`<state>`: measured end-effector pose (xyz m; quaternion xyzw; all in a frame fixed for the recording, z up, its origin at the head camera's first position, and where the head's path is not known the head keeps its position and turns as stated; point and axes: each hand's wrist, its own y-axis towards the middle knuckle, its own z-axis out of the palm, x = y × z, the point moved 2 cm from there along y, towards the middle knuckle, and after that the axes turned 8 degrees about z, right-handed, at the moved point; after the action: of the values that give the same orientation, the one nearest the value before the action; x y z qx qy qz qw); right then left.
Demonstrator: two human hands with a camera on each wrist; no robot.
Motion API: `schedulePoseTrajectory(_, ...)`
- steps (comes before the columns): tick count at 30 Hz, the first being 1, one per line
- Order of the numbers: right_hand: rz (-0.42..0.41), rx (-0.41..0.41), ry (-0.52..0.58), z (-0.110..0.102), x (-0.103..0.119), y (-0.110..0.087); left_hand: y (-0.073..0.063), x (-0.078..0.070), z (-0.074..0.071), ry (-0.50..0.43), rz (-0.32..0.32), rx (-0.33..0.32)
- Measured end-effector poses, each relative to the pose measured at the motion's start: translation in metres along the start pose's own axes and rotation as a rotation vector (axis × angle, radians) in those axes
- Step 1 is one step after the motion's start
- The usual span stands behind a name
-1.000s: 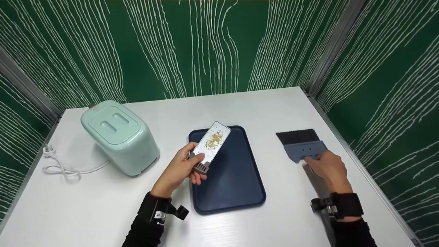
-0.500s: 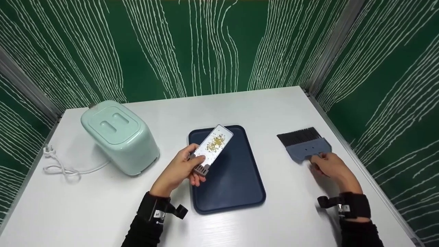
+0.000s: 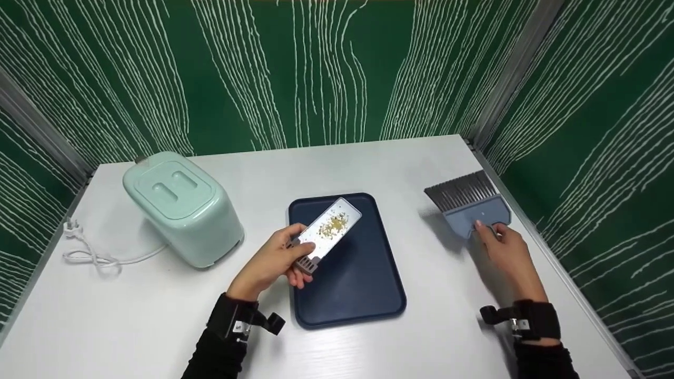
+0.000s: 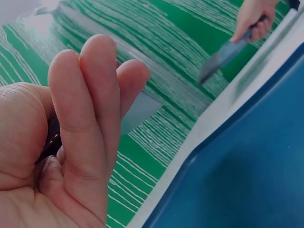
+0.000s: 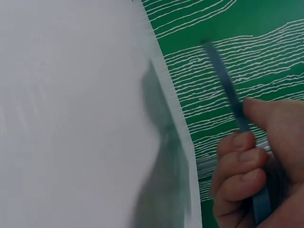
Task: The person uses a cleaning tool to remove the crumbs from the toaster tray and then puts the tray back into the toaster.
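My left hand [image 3: 268,260] holds a slim white crumb tray [image 3: 349,211] with a grey slotted end, its thumb on top and fingers beneath. Yellow-brown crumbs [image 3: 333,225] lie scattered on the crumb tray, which is tilted diagonally over a navy serving tray [image 3: 363,284]. In the left wrist view, the fingers [image 4: 83,118] hide most of what they hold. My right hand [image 3: 508,250] grips a blue-grey brush [image 3: 476,215] by its handle, raised above the table with dark bristles pointing away. The right wrist view shows the brush [image 5: 223,73] edge-on, fingers curled round its handle.
A mint-green toaster [image 3: 184,210] stands at the left of the white table [image 3: 421,337]. Its white cord [image 3: 124,261] and plug [image 3: 72,230] lie near the left edge. Green walls [image 3: 337,73] with white lines enclose the back and sides.
My right hand has lifted the brush off the table, its bristles now tipped upward and spread. My left hand has shifted the crumb tray slightly right and toward me.
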<state>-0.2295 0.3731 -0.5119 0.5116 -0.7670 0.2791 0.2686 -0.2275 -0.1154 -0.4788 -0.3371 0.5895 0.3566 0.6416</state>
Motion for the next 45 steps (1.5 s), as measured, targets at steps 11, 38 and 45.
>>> schedulePoseTrajectory(11, -0.121, -0.065, 0.135, 0.008, 0.051, -0.018, 0.000, 0.003, -0.003, 0.009, 0.007, 0.051)
schedulePoseTrajectory(38, -0.541, 0.038, -0.099, 0.087, 0.163, -0.067, 0.000, 0.008, -0.001, 0.043, -0.037, 0.053)
schedulePoseTrajectory(45, -0.575, 0.058, -0.151, 0.094, 0.172, -0.075, -0.001, 0.006, 0.000, 0.056, -0.054, 0.032)
